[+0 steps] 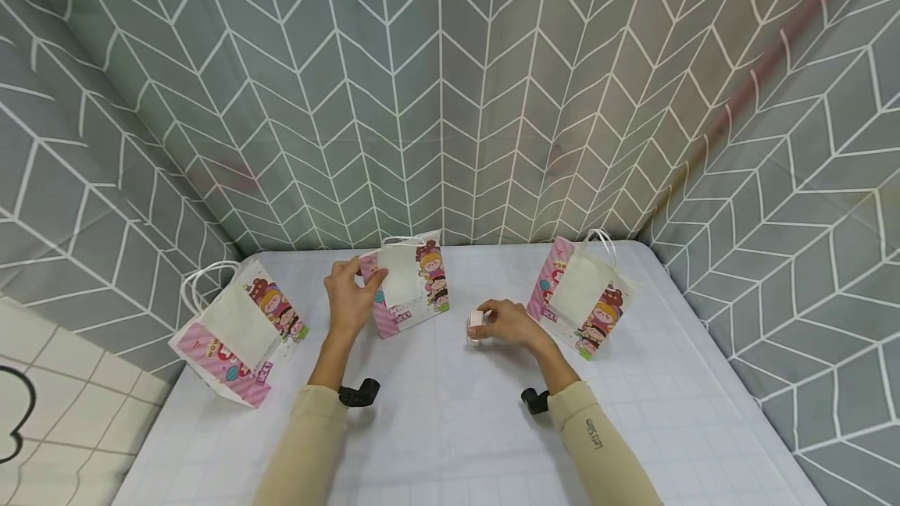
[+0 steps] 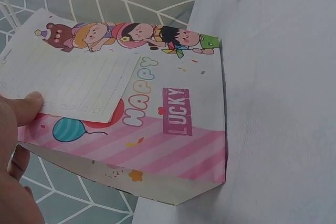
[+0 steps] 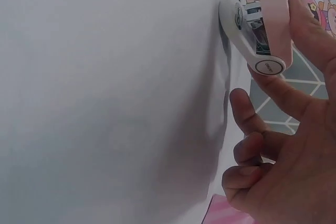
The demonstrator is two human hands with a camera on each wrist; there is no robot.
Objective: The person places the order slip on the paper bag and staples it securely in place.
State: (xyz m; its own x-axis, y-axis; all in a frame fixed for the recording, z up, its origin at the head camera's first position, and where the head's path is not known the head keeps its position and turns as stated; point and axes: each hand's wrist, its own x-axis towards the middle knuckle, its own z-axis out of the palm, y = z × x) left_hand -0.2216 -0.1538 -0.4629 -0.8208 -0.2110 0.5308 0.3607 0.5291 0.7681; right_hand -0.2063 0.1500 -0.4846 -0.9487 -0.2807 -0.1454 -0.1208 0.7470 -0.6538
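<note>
Pinched by its left side, a pink and white paper gift bag point(image 2: 194, 150) with cartoon children stands under my left hand point(image 1: 350, 295). A lined note sheet point(image 2: 79, 82) lies against the bag's front. My left thumb presses on the sheet's edge while the other fingers go behind. Between thumb and index finger, my right hand point(image 1: 512, 324) holds a small pink and white stapler point(image 3: 276, 30). Its jaws are apart with nothing between them in the right wrist view. The stapler is just right of the bag, close to the tabletop.
Two matching gift bags, each with a sheet on its front, stand on the white-covered table point(image 1: 450, 428): one bag at the left point(image 1: 281, 354), one at the right point(image 1: 544, 291). A grey patterned curtain point(image 1: 436, 100) hangs behind the table and along its sides.
</note>
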